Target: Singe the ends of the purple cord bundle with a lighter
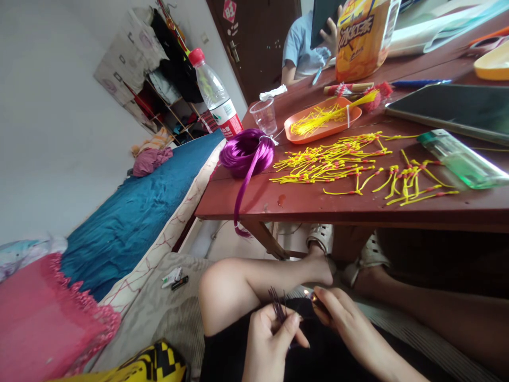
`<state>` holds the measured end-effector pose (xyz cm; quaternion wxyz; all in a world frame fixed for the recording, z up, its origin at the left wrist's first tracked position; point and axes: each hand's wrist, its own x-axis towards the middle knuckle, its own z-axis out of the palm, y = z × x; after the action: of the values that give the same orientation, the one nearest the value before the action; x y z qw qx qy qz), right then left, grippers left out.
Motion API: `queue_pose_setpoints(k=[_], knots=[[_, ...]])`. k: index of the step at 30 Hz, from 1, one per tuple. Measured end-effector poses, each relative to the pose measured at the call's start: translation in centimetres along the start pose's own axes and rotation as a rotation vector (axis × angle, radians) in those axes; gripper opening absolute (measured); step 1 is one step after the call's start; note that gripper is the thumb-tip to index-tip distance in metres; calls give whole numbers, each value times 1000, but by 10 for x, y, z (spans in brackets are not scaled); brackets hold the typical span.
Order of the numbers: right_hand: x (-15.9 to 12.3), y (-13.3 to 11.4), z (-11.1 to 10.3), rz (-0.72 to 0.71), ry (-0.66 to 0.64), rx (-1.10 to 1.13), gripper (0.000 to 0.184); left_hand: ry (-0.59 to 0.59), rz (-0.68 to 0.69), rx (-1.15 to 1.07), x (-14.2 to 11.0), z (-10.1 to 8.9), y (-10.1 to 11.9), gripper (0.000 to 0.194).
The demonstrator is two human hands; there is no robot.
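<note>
My left hand [270, 337] is low in the view, over my lap, pinching a small bunch of dark purple threads [277, 303] that stick up from its fingers. My right hand [342, 313] is beside it, closed around a small dark lighter [316, 301] with a tiny flame at its tip close to the threads. My bare knee [222, 292] is just left of both hands. On the red-brown table [318, 204] above lie a coil of bright purple cord [247, 153] and several yellow cords with red beads [338, 159].
An orange tray [296, 137] of yellow cords, a clear cup [264, 115], a water bottle [214, 95], a green lighter [463, 159], a tablet [453, 109] and a yellow drink bottle [363, 37] stand on the table. Another person [304, 48] sits at the far end. A blue bed [131, 217] lies left.
</note>
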<state>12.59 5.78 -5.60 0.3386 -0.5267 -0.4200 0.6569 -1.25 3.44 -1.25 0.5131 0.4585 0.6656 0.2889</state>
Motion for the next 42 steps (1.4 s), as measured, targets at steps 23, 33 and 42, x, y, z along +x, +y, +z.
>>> queue_pose_setpoints(k=[23, 33, 42], knots=[[-3, -4, -10, -172, -9, -439, 43, -113, -10, 264, -3, 1, 8, 14], [3, -10, -21, -155, -23, -397, 40, -108, -30, 232, -7, -3, 11, 11], [-4, -10, -17, -189, -4, -296, 44, -133, -64, 164, -9, -6, 16, 9]])
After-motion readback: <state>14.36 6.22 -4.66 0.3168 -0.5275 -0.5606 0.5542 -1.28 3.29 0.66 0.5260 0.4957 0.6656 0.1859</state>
